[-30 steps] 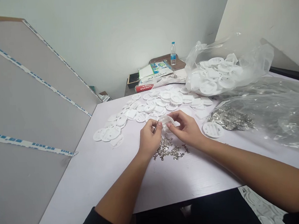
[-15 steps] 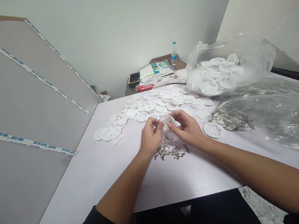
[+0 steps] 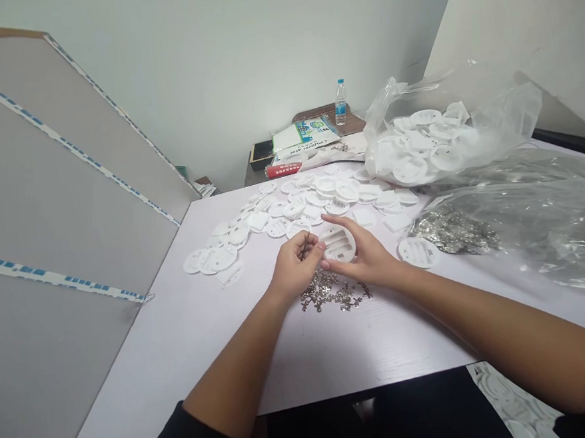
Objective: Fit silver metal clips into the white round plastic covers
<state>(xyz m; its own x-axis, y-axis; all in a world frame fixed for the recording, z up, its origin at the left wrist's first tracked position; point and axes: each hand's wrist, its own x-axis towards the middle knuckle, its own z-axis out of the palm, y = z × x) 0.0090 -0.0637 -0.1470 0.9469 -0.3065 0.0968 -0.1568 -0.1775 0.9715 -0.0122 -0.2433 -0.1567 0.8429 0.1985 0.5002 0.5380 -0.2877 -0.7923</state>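
Observation:
A round white plastic disc (image 3: 340, 244) with slots across its face is tilted up above the table. My right hand (image 3: 367, 250) curves around its right side, thumb below and index finger above. At the disc's left edge is my left hand (image 3: 297, 263), closed, with the thumb tip against the rim. Dark, small metal pieces show between its curled fingers, though their shape is partly hidden. Just beneath both hands lies a loose pile of small silvery metal pieces (image 3: 345, 297), some cross-shaped.
Many similar white discs (image 3: 276, 210) spread over the table behind my hands. Another disc (image 3: 418, 253) lies to the right. A clear bag of discs (image 3: 427, 139) and a bag of metal pieces (image 3: 456, 231) stand right. A grey partition (image 3: 72, 214) borders the left; a bottle (image 3: 340, 103) stands behind.
The disc has turned so its slotted face shows more openly. My right hand has opened wider around its edge, and the left hand stays close beside it.

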